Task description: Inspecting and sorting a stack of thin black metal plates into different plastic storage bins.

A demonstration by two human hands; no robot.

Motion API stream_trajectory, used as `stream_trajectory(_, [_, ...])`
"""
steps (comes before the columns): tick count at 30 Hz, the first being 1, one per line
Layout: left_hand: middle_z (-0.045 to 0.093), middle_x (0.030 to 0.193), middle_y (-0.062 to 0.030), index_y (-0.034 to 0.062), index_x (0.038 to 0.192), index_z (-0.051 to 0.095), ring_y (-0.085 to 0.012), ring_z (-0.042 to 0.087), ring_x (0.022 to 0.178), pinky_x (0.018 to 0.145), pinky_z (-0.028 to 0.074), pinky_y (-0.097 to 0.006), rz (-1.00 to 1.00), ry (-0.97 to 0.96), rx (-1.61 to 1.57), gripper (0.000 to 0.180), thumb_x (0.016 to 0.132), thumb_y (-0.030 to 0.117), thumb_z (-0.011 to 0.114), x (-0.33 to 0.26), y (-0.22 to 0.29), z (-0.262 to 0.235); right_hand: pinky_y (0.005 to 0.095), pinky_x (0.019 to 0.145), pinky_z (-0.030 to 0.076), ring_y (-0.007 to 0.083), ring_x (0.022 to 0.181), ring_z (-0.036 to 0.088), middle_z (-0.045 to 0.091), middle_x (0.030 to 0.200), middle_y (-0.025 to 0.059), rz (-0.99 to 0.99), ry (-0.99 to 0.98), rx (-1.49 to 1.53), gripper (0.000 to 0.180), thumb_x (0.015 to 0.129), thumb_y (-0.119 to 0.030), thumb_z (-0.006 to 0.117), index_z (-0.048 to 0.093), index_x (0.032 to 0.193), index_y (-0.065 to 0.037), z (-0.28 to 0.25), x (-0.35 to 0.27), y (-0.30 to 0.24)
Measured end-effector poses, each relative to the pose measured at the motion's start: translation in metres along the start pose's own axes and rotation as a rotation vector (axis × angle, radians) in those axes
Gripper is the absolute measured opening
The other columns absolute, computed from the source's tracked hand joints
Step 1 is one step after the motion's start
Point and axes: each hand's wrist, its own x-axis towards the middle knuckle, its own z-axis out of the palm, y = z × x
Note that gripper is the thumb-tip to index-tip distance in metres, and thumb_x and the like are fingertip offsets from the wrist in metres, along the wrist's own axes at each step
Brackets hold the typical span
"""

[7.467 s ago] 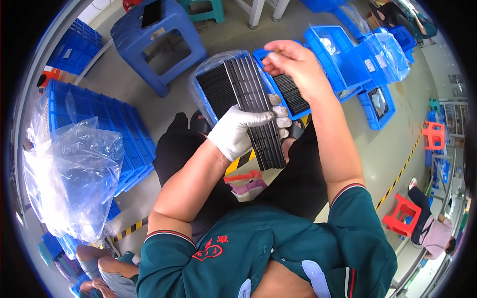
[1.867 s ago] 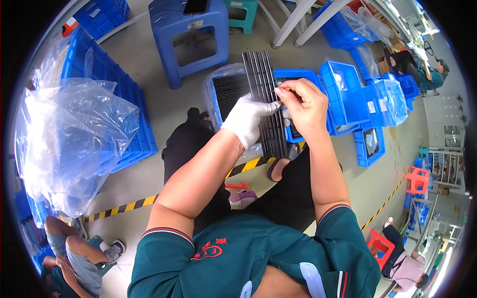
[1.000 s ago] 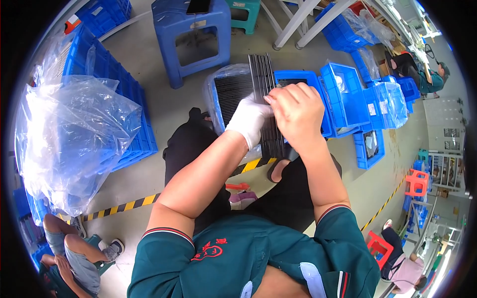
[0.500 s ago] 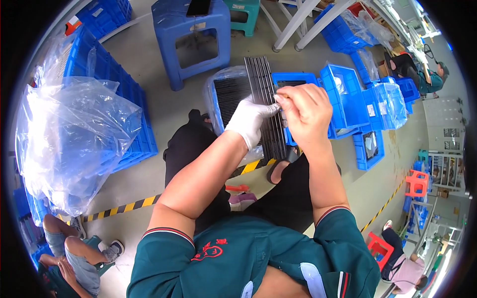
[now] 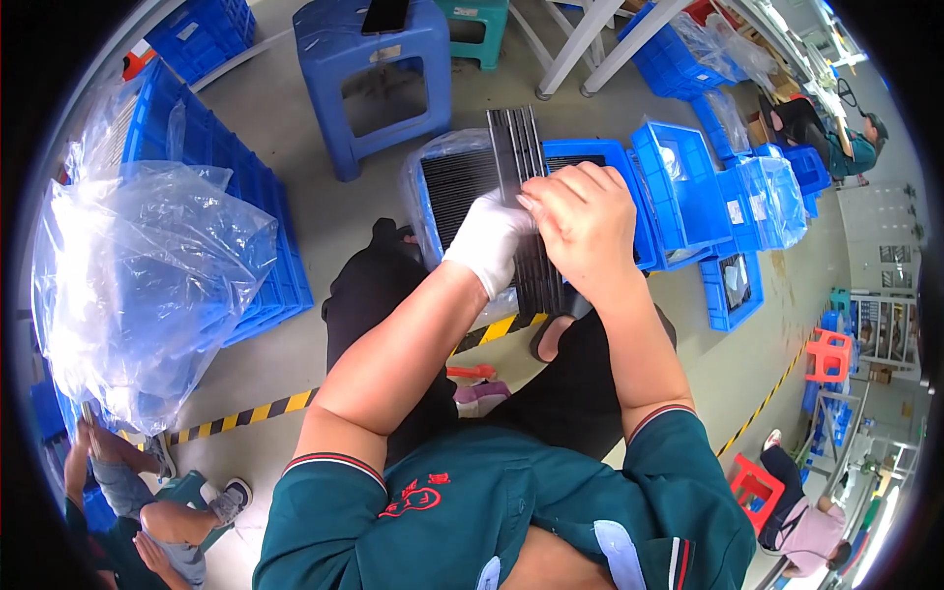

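Note:
My left hand [image 5: 489,242], in a white glove, is closed around a bundle of long, thin black strips [image 5: 518,147], held upright over my lap. My bare right hand [image 5: 588,228] is bent in a pinch, thumb and forefinger pressed together at the bundle's face beside the gloved thumb; whatever lies between those fingertips is too small to tell. Behind the bundle, a blue crate lined with clear plastic [image 5: 418,202] holds rows of similar black strips [image 5: 460,192]. A second blue crate [image 5: 615,149] next to it, partly covered by my right hand, also has dark pieces inside.
A blue stool [image 5: 324,98] with a flat black piece [image 5: 385,15] on it stands ahead. Stacked blue crates [image 5: 261,211] under clear plastic bags [image 5: 147,285] rise at the left. More blue bins [image 5: 683,187] stand at the right. A person [image 5: 162,521] sits at the lower left.
My right hand has shifted left and slightly down across the bundle, its fingertips now nearer the gloved thumb. The bundle has turned a little. The person at lower left has moved their arms.

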Motion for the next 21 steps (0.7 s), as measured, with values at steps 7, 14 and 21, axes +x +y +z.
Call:
stream_trajectory(7, [0.06,0.087,-0.0024,0.0021,0.096,0.061,-0.0113,0.056,0.079,0.07,0.046,-0.027,-0.001,-0.023,0.019,0.017,0.08,0.0,0.062,-0.005,0.004,0.004,0.0351,0.064,0.043,0.0222,0.07,0.059,0.063,0.073,0.0024,0.023,-0.026,0.013,0.01,0.071,-0.014,0.074,0.068,0.078,-0.009,0.005,-0.004,0.007])
stream_trajectory(14, [0.063,0.088,-0.0045,0.0009,0.1,0.063,-0.0143,0.061,0.08,0.07,0.048,-0.029,-0.084,0.012,-0.074,0.018,0.082,-0.001,0.062,-0.007,0.009,0.008,0.0304,0.06,0.046,0.0206,0.067,0.06,0.065,0.076,0.0057,0.156,0.078,0.215,0.011,0.072,-0.004,0.074,0.07,0.082,-0.005,-0.01,-0.001,0.001])
stream_trajectory(21, [0.063,0.09,-0.0045,0.0018,0.102,0.063,-0.0155,0.062,0.081,0.069,0.049,-0.029,-0.09,-0.016,-0.072,0.02,0.083,-0.002,0.061,-0.005,0.006,0.005,0.0253,0.058,0.044,0.0136,0.066,0.058,0.063,0.075,0.0049,0.386,-0.026,0.415,0.01,0.076,-0.005,0.074,0.071,0.085,-0.003,0.006,-0.007,0.012])
